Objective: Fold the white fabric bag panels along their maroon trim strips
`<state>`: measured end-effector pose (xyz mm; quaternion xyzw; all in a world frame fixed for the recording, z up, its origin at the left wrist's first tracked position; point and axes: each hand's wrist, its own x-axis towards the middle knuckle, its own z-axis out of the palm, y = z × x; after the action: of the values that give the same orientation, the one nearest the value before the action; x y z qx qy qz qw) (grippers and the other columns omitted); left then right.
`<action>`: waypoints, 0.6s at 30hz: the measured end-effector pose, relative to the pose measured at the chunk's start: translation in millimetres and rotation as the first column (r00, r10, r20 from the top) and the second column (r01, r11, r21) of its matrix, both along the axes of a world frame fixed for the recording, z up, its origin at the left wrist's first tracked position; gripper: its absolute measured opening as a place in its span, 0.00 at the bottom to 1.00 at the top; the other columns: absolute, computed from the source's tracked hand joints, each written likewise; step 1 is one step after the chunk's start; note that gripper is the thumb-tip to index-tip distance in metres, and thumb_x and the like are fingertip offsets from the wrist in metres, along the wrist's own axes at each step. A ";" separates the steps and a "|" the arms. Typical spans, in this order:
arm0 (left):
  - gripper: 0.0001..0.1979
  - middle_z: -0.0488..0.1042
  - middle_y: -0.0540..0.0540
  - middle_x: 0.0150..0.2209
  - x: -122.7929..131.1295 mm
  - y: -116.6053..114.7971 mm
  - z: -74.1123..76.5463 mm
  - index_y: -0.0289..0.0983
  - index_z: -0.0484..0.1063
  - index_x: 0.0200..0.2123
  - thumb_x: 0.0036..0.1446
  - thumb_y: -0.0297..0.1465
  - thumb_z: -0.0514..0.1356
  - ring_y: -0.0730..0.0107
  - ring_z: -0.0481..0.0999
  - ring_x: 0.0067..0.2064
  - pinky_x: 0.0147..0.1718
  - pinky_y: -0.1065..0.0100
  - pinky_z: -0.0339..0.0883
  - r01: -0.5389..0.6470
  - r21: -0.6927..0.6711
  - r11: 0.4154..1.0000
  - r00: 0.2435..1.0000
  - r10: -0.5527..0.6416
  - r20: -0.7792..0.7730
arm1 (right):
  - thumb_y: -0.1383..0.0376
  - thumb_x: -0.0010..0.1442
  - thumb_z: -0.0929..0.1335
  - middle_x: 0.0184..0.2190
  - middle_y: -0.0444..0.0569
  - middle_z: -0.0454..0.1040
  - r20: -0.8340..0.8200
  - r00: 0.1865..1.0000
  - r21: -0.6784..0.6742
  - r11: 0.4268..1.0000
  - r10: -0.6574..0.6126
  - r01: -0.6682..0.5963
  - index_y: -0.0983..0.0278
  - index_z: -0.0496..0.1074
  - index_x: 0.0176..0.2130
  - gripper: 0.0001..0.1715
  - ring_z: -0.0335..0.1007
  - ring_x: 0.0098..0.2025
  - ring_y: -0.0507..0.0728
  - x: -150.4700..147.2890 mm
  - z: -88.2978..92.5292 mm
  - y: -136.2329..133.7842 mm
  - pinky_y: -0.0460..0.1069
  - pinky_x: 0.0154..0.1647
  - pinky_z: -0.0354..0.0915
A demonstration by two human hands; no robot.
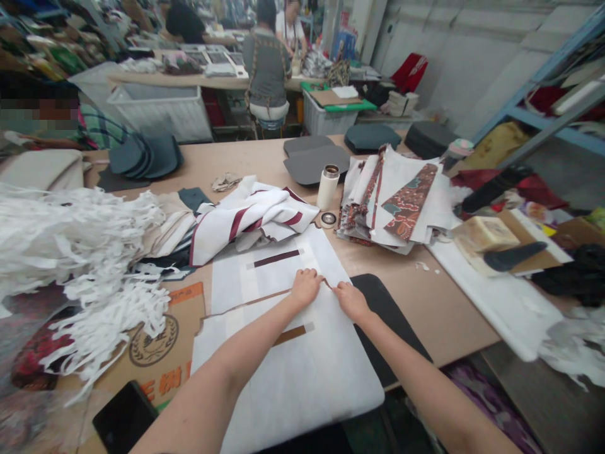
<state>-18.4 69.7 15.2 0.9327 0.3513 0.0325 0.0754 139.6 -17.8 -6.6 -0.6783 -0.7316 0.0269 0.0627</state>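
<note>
My left hand (306, 287) and my right hand (350, 302) are close together over white sheet material (283, 384) lying on the table. A narrow brown edge strip (327, 283) runs between my fingertips, pinched by both hands. Toward the left it seems to continue as a thin brown line across the sheets. A dark maroon bar (276, 258) shows on the upper white piece (231, 284). Partly behind my left forearm, a brown bar (292, 335) crosses the nearer one. Under the sheets' right side lies a black flat panel (378, 296).
Left are white fabric strips (94, 233), a printed cardboard piece (155, 340) and a phone (123, 416). Beyond my hands lie crumpled maroon-striped white cloth (250, 217), an open bottle (328, 189), its lid (328, 219) and stacked fabric pieces (397, 202). People sit farther back.
</note>
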 end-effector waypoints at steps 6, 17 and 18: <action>0.09 0.74 0.46 0.40 -2.2 6.7 -2.1 0.40 0.72 0.37 0.53 0.33 0.56 0.59 0.70 0.44 0.42 0.59 0.62 -0.362 -0.285 0.888 0.931 0.357 -0.073 | 0.74 0.57 0.60 0.37 0.48 0.70 -0.243 0.968 0.112 0.989 -0.064 0.094 0.63 0.72 0.43 0.17 0.65 0.40 0.53 3.9 -13.6 25.2 0.45 0.40 0.59; 0.12 0.71 0.45 0.40 -19.8 -4.8 -18.4 0.40 0.72 0.41 0.60 0.31 0.50 0.64 0.67 0.43 0.42 0.64 0.61 -0.158 -0.127 0.979 0.985 0.165 0.048 | 0.72 0.60 0.60 0.40 0.48 0.69 -0.060 0.979 0.200 0.963 0.193 -0.178 0.60 0.71 0.42 0.15 0.61 0.43 0.55 0.5 -16.1 39.1 0.47 0.41 0.59; 0.12 0.70 0.45 0.40 -21.9 -6.1 -21.2 0.39 0.71 0.41 0.61 0.31 0.49 0.64 0.66 0.43 0.42 0.64 0.61 -0.124 -0.101 0.987 0.990 0.130 0.047 | 0.72 0.60 0.60 0.41 0.49 0.69 -0.034 0.976 0.212 0.956 0.214 -0.202 0.61 0.71 0.43 0.15 0.62 0.44 0.55 0.5 -16.0 37.5 0.48 0.41 0.59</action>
<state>-40.3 63.6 -6.0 0.9024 0.4090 0.0448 0.1282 140.2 19.6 -22.6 -0.5862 -0.7958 -0.0238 0.1504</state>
